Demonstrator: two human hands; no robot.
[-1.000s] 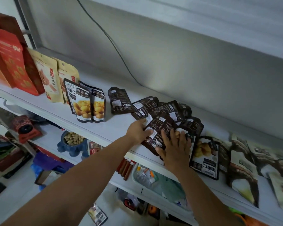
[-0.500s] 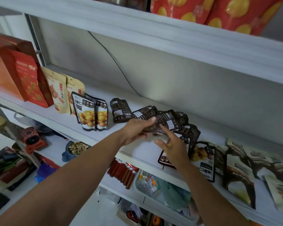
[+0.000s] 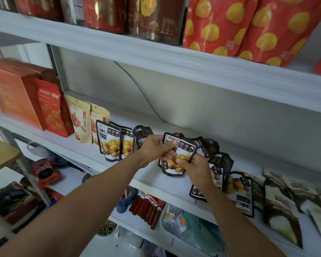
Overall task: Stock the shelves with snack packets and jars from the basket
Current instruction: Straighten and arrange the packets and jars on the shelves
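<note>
Both my hands hold one black chestnut packet point(image 3: 184, 148) upright above the white middle shelf point(image 3: 150, 178). My left hand point(image 3: 157, 148) pinches its upper left edge. My right hand point(image 3: 195, 166) grips its lower right part. Two matching packets point(image 3: 115, 141) stand upright to the left. More black packets point(image 3: 219, 160) lie toppled behind and to the right of my hands. No basket is visible.
Red boxes point(image 3: 17, 95) and beige pouches point(image 3: 82, 119) stand at the shelf's left. Flat packets point(image 3: 278, 203) cover its right end. Red spotted bags point(image 3: 230, 25) and jars fill the upper shelf. Below are red sticks point(image 3: 146, 208) and a clear tub point(image 3: 182, 225).
My hands lifted a packet off the toppled pile and turned it upright, front facing me. The view has tilted up, showing the upper shelf.
</note>
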